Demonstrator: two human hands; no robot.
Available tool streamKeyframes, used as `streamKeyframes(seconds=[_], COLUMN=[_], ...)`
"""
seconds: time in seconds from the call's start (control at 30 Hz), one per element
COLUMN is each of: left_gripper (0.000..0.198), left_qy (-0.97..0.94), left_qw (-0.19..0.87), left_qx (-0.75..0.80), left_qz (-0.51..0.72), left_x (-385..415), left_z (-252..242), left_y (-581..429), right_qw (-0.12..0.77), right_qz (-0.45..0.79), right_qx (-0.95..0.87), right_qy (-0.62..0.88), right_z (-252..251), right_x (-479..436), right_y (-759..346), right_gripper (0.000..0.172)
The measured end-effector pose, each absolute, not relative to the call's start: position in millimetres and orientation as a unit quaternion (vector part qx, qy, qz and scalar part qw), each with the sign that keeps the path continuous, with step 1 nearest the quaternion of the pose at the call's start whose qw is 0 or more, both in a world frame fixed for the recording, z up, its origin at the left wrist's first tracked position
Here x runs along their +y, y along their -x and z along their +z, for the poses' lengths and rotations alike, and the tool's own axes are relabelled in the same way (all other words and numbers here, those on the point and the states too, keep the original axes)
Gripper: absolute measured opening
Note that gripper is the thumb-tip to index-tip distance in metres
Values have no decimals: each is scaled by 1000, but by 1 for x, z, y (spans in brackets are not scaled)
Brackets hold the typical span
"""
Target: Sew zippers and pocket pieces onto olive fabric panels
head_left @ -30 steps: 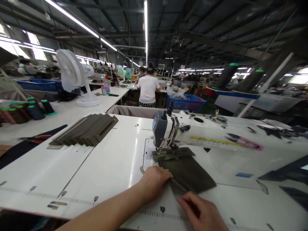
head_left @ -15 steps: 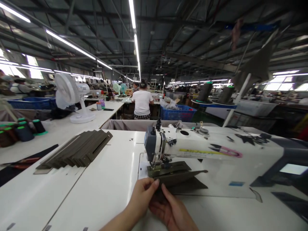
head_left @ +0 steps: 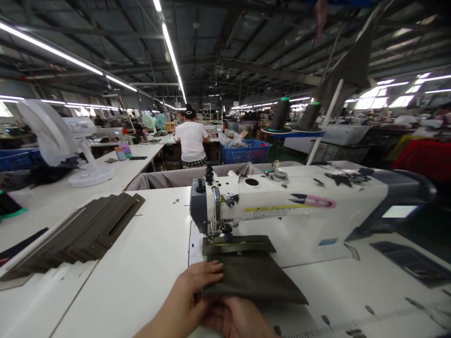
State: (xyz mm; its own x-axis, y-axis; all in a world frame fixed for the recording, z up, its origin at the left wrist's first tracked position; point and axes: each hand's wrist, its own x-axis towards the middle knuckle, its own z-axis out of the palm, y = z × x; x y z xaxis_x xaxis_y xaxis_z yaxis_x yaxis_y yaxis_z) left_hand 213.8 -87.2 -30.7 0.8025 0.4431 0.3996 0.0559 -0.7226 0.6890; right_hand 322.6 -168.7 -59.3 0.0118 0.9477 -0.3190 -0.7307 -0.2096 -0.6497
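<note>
A dark olive fabric piece (head_left: 257,279) lies on the sewing machine bed, its near edge toward me. At its far side a narrow olive strip (head_left: 246,244) with a zipper-like slot sits under the presser foot of the sewing machine (head_left: 221,225). My left hand (head_left: 188,293) grips the fabric's near left corner, fingers on top. Below the near edge, my right hand (head_left: 241,317) holds the fabric from underneath; its fingertips are partly hidden. Both hands are close together.
A stack of olive fabric pieces (head_left: 77,234) lies on the left of the table. Pink-handled thread snips (head_left: 313,201) rest on the machine arm. A white fan (head_left: 91,173), thread cones (head_left: 280,115) and a blue crate (head_left: 246,151) stand beyond. A person in a white shirt (head_left: 192,141) sits ahead.
The fabric, lifted and folded before, now lies flatter and spread toward me. My left hand has moved onto its left corner, and my right hand has shifted lower beneath the edge. The view turned right.
</note>
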Motion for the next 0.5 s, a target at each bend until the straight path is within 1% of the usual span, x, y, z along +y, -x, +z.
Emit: streamKeyframes(seconds=[0.07, 0.23, 0.33, 0.4, 0.43, 0.5], left_gripper=[41, 36, 34, 31, 35, 53], left_qy=[-908, -916, -922, -927, -929, -930], left_qw=[314, 312, 300, 280, 269, 246], left_qx=[117, 123, 122, 120, 119, 117], left_qz=[253, 220, 212, 221, 227, 246], left_x=[-84, -81, -81, -78, -76, -69], left_z=[-31, -31, -32, -30, -28, -23], left_y=[-215, -221, -219, -214, -211, -207], right_qw=[599, 599, 587, 544, 506, 412], right_qz=[710, 709, 711, 727, 734, 727], right_qx=[-132, -120, -134, -172, -210, -316], right_qy=[345, 352, 363, 383, 402, 450], right_z=[-57, -54, -54, -51, -48, -37], right_x=[-169, -167, -169, -175, -180, -195], right_y=[-325, -327, -328, -333, -337, -350], right_gripper=[29, 26, 29, 38, 44, 52])
